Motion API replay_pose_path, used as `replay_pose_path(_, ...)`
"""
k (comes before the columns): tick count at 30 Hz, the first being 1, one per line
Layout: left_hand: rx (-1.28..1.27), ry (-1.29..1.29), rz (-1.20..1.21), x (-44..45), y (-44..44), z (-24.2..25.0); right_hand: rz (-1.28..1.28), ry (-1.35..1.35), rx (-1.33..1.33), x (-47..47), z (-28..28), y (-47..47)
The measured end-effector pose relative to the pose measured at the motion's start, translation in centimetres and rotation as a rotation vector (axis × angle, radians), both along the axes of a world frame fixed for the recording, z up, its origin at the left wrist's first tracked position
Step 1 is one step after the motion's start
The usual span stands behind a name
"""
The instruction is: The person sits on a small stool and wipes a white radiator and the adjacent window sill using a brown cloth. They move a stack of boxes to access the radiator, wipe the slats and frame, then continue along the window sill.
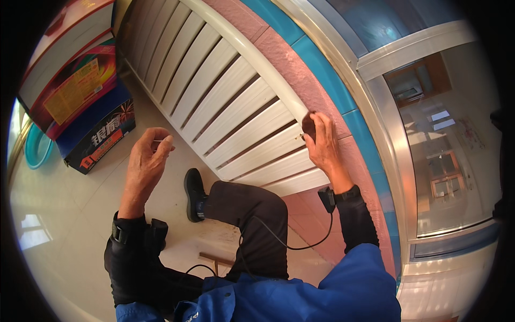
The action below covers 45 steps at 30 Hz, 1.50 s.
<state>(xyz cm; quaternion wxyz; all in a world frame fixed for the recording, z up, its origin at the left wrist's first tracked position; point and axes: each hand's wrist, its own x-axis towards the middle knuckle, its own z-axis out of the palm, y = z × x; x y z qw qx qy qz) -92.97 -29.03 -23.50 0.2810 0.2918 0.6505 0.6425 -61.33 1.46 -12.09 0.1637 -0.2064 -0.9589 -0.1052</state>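
A white slatted radiator [229, 100] stands along the pink tiled wall, with a thick rounded rail [257, 60] on its wall side. My right hand [324, 141] is at the near end of that rail. Its thumb and fingers close around a dark end piece [309, 124]; whether this is loose or fixed cannot be seen. A small brass-coloured fitting [299, 137] shows beside the thumb. Over the floor to the left, my left hand [149, 155] is raised with thumb and forefinger pinched. A thin pale sliver shows between them, too small to identify.
Printed cardboard boxes [96, 137] are stacked at the left, beside a turquoise plastic basin [38, 147]. A metal-framed window [402, 161] runs along the right above a blue tile ledge [328, 76]. Black cables [310, 247] hang from my wrist devices across my leg.
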Motion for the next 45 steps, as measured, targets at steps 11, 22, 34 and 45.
replay_pose_path(11,-0.019,-0.015,0.036,-0.2,-0.5,-0.3,0.152,0.019,0.027,-18.5,-0.9,5.3)
replay_pose_path(22,-0.116,-0.007,0.033,-1.5,-1.8,-0.3,0.169,0.009,0.112,-39.4,-2.0,10.6)
replay_pose_path(34,-0.139,-0.019,0.104,-3.1,-1.0,-0.7,0.181,-0.045,0.007,-52.9,-1.8,13.6)
replay_pose_path(45,-0.139,-0.006,0.12,-2.4,-1.2,-0.4,0.305,-0.071,0.275,-43.5,-1.9,13.2)
